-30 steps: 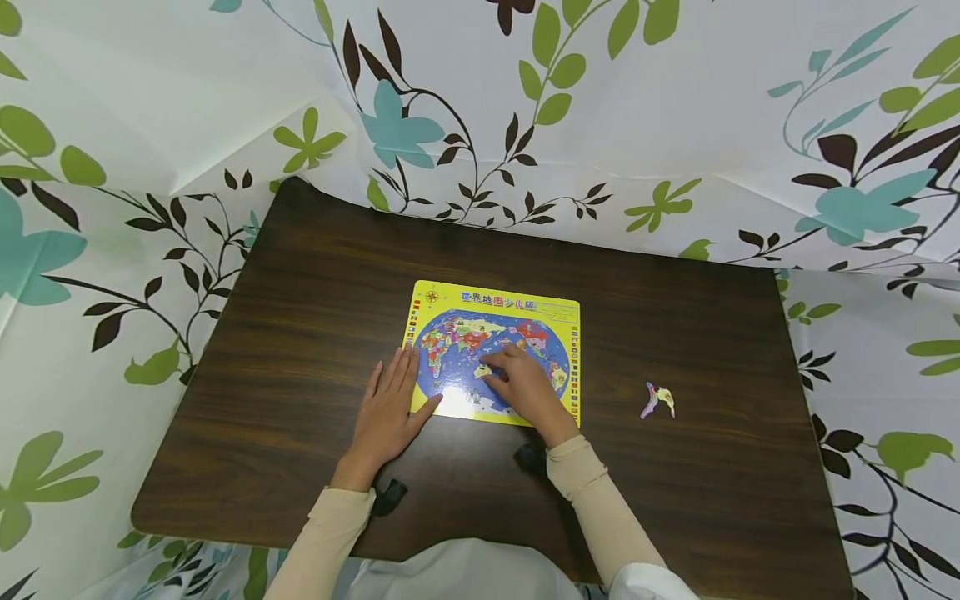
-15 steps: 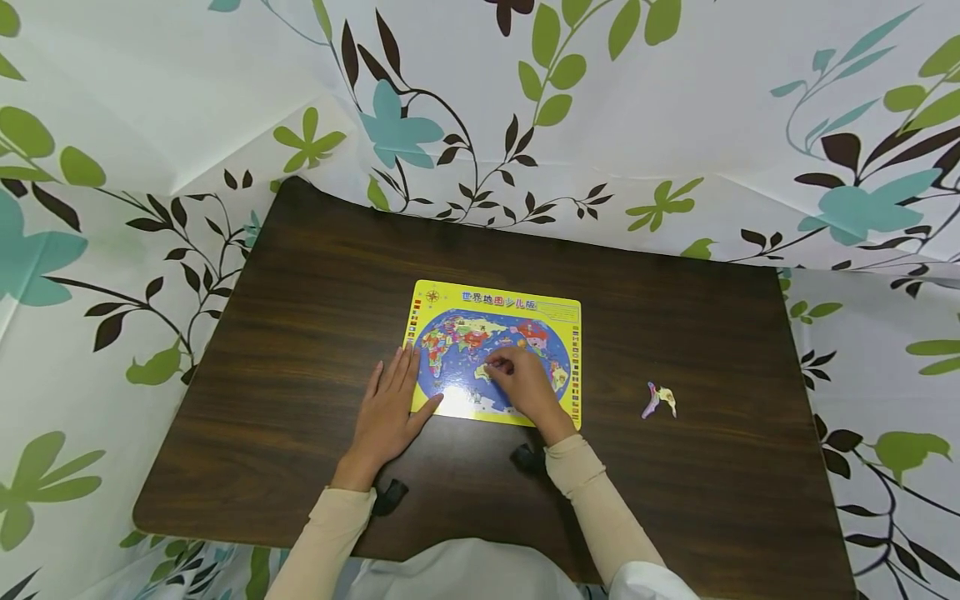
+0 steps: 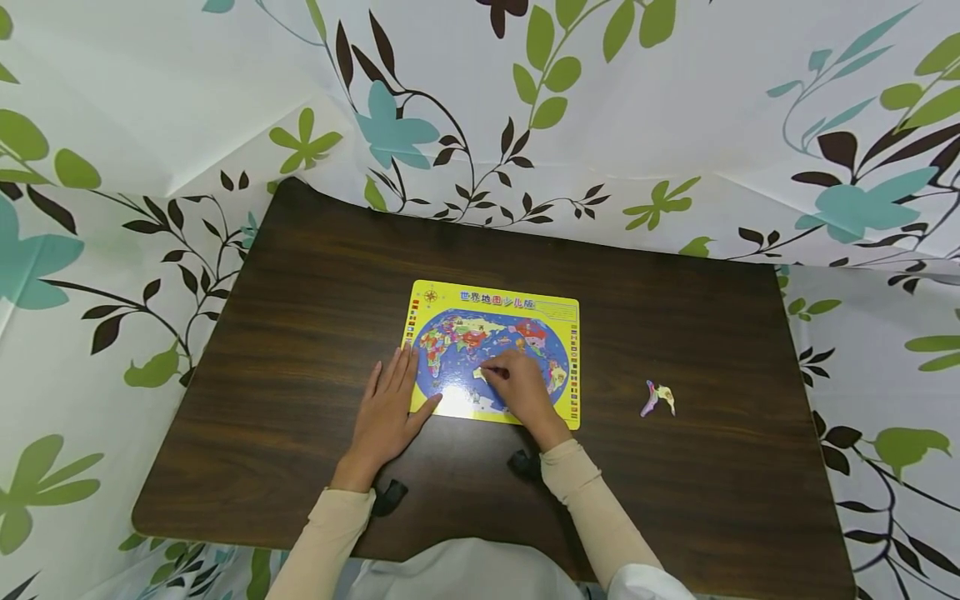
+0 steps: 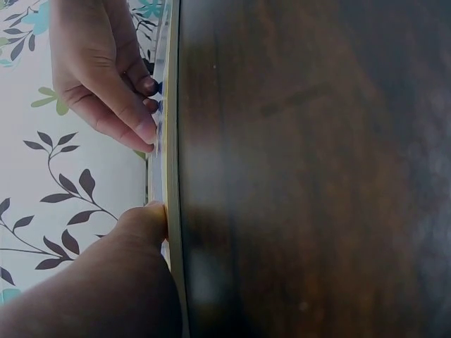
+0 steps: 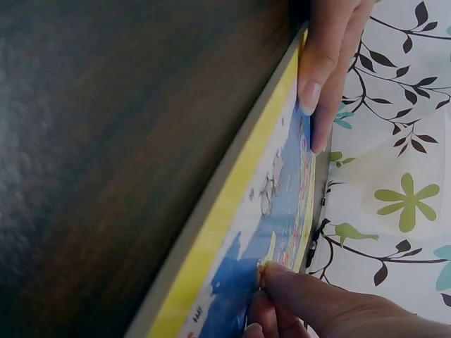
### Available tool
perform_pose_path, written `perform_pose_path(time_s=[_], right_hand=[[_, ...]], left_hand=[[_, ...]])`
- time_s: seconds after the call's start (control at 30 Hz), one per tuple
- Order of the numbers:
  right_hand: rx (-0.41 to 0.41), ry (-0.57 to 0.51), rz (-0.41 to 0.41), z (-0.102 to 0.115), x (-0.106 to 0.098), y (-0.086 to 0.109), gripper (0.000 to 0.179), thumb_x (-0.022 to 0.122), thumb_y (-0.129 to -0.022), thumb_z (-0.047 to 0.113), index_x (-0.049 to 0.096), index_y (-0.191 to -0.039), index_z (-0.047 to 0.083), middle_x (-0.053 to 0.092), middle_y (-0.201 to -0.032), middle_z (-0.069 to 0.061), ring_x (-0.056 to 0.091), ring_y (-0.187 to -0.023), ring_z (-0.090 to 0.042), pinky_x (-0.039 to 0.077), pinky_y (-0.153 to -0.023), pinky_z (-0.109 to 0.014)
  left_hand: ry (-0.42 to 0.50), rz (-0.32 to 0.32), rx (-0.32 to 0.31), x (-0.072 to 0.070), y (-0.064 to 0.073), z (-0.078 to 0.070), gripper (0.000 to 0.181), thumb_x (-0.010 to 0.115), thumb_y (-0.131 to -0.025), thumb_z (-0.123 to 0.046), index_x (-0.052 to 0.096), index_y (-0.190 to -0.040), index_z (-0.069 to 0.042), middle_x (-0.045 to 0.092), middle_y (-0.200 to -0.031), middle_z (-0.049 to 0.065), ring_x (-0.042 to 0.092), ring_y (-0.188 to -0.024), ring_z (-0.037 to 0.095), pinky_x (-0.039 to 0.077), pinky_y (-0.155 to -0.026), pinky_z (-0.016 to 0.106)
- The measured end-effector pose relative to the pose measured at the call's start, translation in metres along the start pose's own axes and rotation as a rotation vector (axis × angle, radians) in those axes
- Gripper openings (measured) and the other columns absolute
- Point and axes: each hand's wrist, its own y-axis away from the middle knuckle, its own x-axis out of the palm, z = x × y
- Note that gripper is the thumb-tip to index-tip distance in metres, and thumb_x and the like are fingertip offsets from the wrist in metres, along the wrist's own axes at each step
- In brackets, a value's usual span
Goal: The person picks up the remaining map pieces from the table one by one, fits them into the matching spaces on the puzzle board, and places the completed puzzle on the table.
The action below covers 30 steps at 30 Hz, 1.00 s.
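Note:
A yellow-bordered world map puzzle board [image 3: 495, 421] lies on the table. My left hand [image 3: 386, 412] rests flat across its left edge, fingers straight and thumb on the lower border. Over the middle of the blue map, my right hand [image 3: 519, 387] pinches a small pale-yellow puzzle piece [image 3: 478, 373] between thumb and fingertips. In the right wrist view, that pinch shows low against the map [image 5: 229, 271], the fingertips hiding most of the piece. The left wrist view shows the right hand's fingers [image 4: 116, 98] near the board surface, beyond the left thumb [image 4: 144, 224].
Two loose puzzle pieces lie right of the board, one purple [image 3: 648, 400] and one pale yellow [image 3: 665, 397]. The dark wood table [image 3: 720, 333] ends at a leaf-patterned white curtain [image 3: 585, 100]. Dark straps hang at both wrists.
My right fingertips draw back slightly to the right of the yellow piece, then return left onto it. The left hand, the board and the two loose pieces stay put.

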Motion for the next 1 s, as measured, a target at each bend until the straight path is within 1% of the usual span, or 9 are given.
perform_pose_path(time_s=[0.07,0.17,0.27,0.37,0.47,0.57,0.67,0.8,1.0], right_hand=[[-0.01,0.003,-0.004,-0.001,0.001,0.001,0.013,0.074,-0.096,0.01,0.081,-0.105,0.003,0.073,-0.099,-0.007,0.067,-0.088,-0.018,0.057,-0.077,-0.035],[-0.011,0.011,-0.004,-0.003,0.003,0.003,0.014,0.075,-0.096,0.01,0.081,-0.106,0.004,0.072,-0.1,-0.006,0.067,-0.089,-0.017,0.057,-0.078,-0.034],[-0.008,0.026,-0.006,-0.003,0.004,0.004,0.017,0.075,-0.096,0.01,0.08,-0.11,0.004,0.071,-0.098,-0.005,0.063,-0.085,-0.014,0.055,-0.075,-0.03],[-0.016,0.071,-0.005,-0.002,0.006,0.006,0.02,0.074,-0.097,0.012,0.078,-0.116,0.004,0.069,-0.097,-0.004,0.06,-0.081,-0.014,0.053,-0.072,-0.03],[-0.021,0.103,0.002,0.0,0.005,0.009,0.023,0.072,-0.099,0.013,0.076,-0.12,0.005,0.068,-0.101,-0.006,0.059,-0.083,-0.016,0.055,-0.076,-0.033],[-0.001,0.09,-0.01,0.001,0.001,0.012,0.024,0.07,-0.1,0.015,0.076,-0.122,0.006,0.067,-0.108,-0.007,0.061,-0.089,-0.017,0.057,-0.084,-0.036],[0.015,0.065,-0.057,-0.002,-0.006,0.015,0.022,0.07,-0.101,0.016,0.076,-0.12,0.005,0.068,-0.109,-0.006,0.062,-0.089,-0.018,0.058,-0.083,-0.037],[0.022,0.059,-0.152,-0.015,-0.023,0.02,0.019,0.07,-0.1,0.013,0.077,-0.115,0.002,0.069,-0.101,-0.009,0.06,-0.083,-0.019,0.054,-0.072,-0.034],[0.102,0.047,-0.288,-0.052,-0.056,0.042,0.018,0.071,-0.099,0.01,0.078,-0.111,-0.001,0.067,-0.094,-0.012,0.059,-0.078,-0.021,0.048,-0.065,-0.029]], left_hand=[[-0.001,-0.001,0.002,0.001,0.0,0.0,0.087,0.05,-0.104,-0.055,0.012,-0.166,-0.007,0.01,-0.173,0.009,0.005,-0.16,0.024,-0.006,-0.128,0.045],[0.0,-0.004,0.003,0.001,0.001,0.0,0.087,0.051,-0.104,-0.055,0.013,-0.166,-0.007,0.011,-0.173,0.01,0.006,-0.16,0.025,-0.006,-0.128,0.046],[0.0,-0.007,0.002,0.001,0.001,0.0,0.088,0.052,-0.104,-0.055,0.013,-0.166,-0.006,0.012,-0.173,0.011,0.006,-0.16,0.025,-0.005,-0.128,0.047],[-0.003,-0.002,0.0,0.002,0.001,0.0,0.088,0.051,-0.104,-0.055,0.013,-0.166,-0.007,0.012,-0.173,0.011,0.006,-0.16,0.025,-0.005,-0.128,0.047],[0.004,0.004,0.003,0.003,0.001,-0.001,0.088,0.051,-0.104,-0.055,0.013,-0.166,-0.007,0.013,-0.173,0.011,0.006,-0.16,0.025,-0.005,-0.128,0.047],[0.014,0.004,0.007,0.002,0.001,-0.002,0.087,0.051,-0.104,-0.055,0.013,-0.166,-0.007,0.013,-0.173,0.011,0.006,-0.16,0.025,-0.005,-0.128,0.047],[0.021,-0.001,0.01,0.002,0.001,-0.002,0.088,0.052,-0.104,-0.054,0.013,-0.166,-0.007,0.012,-0.173,0.011,0.006,-0.16,0.025,-0.005,-0.128,0.047],[0.015,-0.001,0.004,0.001,0.0,-0.001,0.088,0.051,-0.104,-0.055,0.012,-0.166,-0.007,0.01,-0.173,0.01,0.005,-0.16,0.024,-0.006,-0.128,0.046],[0.011,0.005,0.001,0.0,-0.001,0.0,0.088,0.05,-0.104,-0.055,0.011,-0.166,-0.007,0.009,-0.173,0.01,0.003,-0.16,0.024,-0.007,-0.127,0.046]])
